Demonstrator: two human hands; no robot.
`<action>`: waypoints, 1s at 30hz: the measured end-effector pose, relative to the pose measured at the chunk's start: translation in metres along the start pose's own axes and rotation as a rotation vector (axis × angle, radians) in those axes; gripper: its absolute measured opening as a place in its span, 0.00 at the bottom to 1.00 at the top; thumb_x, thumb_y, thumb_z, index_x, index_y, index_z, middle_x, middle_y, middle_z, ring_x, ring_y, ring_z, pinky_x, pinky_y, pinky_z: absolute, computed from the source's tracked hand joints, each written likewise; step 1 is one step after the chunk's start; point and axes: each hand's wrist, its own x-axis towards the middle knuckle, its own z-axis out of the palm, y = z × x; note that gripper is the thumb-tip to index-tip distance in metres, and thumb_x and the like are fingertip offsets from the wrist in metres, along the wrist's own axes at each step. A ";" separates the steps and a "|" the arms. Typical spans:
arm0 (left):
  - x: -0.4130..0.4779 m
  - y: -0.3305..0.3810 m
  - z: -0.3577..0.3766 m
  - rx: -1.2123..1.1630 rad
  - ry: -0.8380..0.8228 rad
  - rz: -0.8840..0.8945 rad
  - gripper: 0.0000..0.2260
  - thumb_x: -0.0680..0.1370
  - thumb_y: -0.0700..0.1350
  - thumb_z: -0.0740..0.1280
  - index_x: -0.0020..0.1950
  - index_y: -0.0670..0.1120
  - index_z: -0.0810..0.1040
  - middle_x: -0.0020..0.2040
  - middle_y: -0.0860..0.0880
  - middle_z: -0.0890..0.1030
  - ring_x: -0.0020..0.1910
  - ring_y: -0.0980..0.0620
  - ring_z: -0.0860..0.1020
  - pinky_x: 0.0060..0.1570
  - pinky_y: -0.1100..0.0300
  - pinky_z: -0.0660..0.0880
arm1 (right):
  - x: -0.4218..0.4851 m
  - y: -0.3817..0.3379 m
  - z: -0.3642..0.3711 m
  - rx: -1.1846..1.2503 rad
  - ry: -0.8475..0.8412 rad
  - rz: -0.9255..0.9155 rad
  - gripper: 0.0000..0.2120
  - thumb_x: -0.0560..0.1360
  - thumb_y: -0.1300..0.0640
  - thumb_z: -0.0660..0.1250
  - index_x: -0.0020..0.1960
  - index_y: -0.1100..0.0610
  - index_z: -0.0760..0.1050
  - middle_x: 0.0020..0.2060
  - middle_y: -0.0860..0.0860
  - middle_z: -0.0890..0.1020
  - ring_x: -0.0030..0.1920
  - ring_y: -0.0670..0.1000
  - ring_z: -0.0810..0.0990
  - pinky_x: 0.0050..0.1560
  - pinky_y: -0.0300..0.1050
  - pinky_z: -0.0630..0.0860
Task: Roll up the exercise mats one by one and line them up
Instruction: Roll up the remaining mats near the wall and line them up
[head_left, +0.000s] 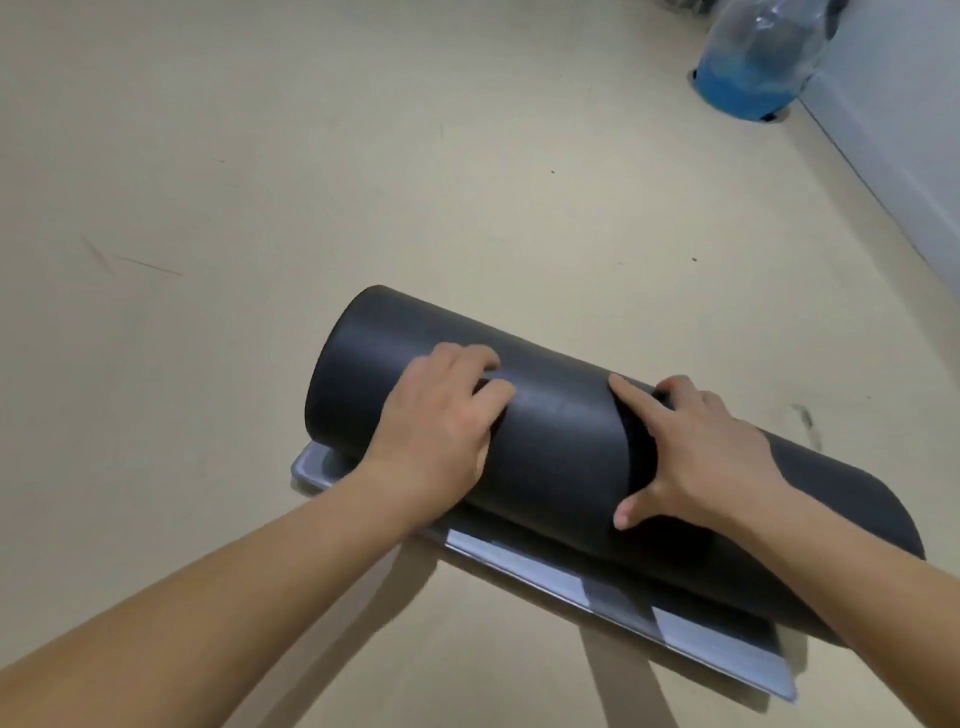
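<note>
On floor (260, 156) — rolled mat (561, 441) | left hand (441, 415), right hand (701, 452) — flat, fingers spread, pressing it

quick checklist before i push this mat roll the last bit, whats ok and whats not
1. Left hand flat on the dark mat roll: ok.
2. Right hand pressing the roll: ok.
3. Roll finished: not ok, a flat strip of mat is left unrolled at the near side.
4. Roll ends even: cannot tell, the right end looks blurred.
5. Floor ahead free: ok; the blue plastic bag sits far off by the wall.
6. Other mats lined up: cannot tell, none in view.
</note>
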 end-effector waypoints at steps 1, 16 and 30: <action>-0.024 0.003 0.007 -0.065 0.057 -0.029 0.11 0.71 0.36 0.74 0.53 0.42 0.83 0.59 0.41 0.79 0.54 0.40 0.76 0.46 0.47 0.75 | 0.008 0.007 -0.005 0.012 0.029 0.012 0.60 0.57 0.27 0.78 0.80 0.33 0.49 0.70 0.48 0.67 0.70 0.56 0.69 0.56 0.55 0.76; -0.110 0.020 0.064 -0.267 -0.519 -0.376 0.12 0.85 0.49 0.67 0.69 0.56 0.79 0.64 0.56 0.78 0.60 0.54 0.76 0.69 0.58 0.75 | 0.019 -0.068 0.014 -0.222 0.063 -0.266 0.72 0.59 0.30 0.80 0.79 0.38 0.26 0.81 0.56 0.39 0.81 0.66 0.38 0.75 0.77 0.52; -0.024 0.049 0.048 -0.122 -0.096 -0.091 0.26 0.71 0.52 0.73 0.67 0.46 0.77 0.61 0.44 0.76 0.57 0.43 0.74 0.54 0.48 0.76 | 0.030 -0.043 0.035 -0.045 0.155 -0.285 0.68 0.60 0.27 0.78 0.83 0.39 0.35 0.84 0.52 0.46 0.83 0.56 0.44 0.82 0.60 0.51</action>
